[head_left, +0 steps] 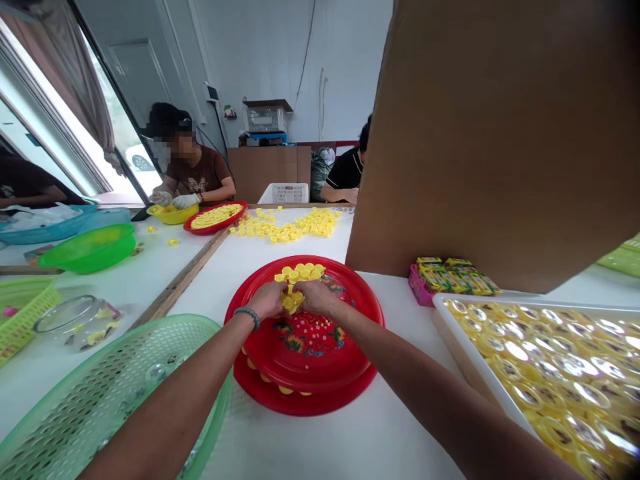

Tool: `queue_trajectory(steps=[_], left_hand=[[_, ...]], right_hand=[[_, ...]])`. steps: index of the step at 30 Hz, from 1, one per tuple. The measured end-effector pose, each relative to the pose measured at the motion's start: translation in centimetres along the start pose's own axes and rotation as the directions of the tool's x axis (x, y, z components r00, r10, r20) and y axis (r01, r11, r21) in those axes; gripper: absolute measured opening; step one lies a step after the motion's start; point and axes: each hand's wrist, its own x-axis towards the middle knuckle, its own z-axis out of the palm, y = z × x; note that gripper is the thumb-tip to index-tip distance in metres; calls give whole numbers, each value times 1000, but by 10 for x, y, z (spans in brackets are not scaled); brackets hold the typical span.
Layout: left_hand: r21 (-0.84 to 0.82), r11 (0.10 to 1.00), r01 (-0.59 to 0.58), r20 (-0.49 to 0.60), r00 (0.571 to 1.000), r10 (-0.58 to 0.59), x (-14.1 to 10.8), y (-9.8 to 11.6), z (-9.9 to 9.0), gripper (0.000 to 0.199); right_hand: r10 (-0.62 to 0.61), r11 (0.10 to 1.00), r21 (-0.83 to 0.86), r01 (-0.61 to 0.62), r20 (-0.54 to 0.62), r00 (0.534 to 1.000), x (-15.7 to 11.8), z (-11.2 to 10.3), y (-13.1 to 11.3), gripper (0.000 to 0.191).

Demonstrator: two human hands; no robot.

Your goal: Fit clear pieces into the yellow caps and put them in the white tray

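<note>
A red round tray with a printed flower pattern lies on top of another red tray, whose rim shows below with yellow pieces between the two. Small round yellow pieces cover the far part of the upper tray. My left hand, with a beaded bracelet at the wrist, has its fingers closed at several yellow pieces. Opposite it, my right hand bends its fingers round the same cluster. The two hands nearly meet, with yellow pieces between them.
Green perforated basket at lower left; clear jar beyond it. White tray of yellow-rimmed domed pieces at right, near a pink basket of small boxes. Cardboard stands at right. Loose yellow pieces lie ahead. People sit across the table.
</note>
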Motion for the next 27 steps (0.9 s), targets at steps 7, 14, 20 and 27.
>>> queue_trajectory(steps=[7, 14, 20, 27], left_hand=[[-16, 999, -41, -24, 999, 41, -5, 3, 1, 51], [-38, 998, -47, -34, 998, 46, -9, 6, 5, 53], [-40, 998, -48, -14, 999, 48, -9, 4, 9, 59], [-50, 995, -82, -17, 997, 81, -13, 10, 9, 54]], right_hand=[[0, 1000, -2, 0, 11, 1000, -2, -2, 3, 44], [22, 1000, -21, -21, 25, 999, -12, -3, 4, 42], [15, 999, -37, -13, 55, 998, -11, -8, -6, 43], [38, 999, -24, -37, 48, 998, -17, -3, 1, 38]])
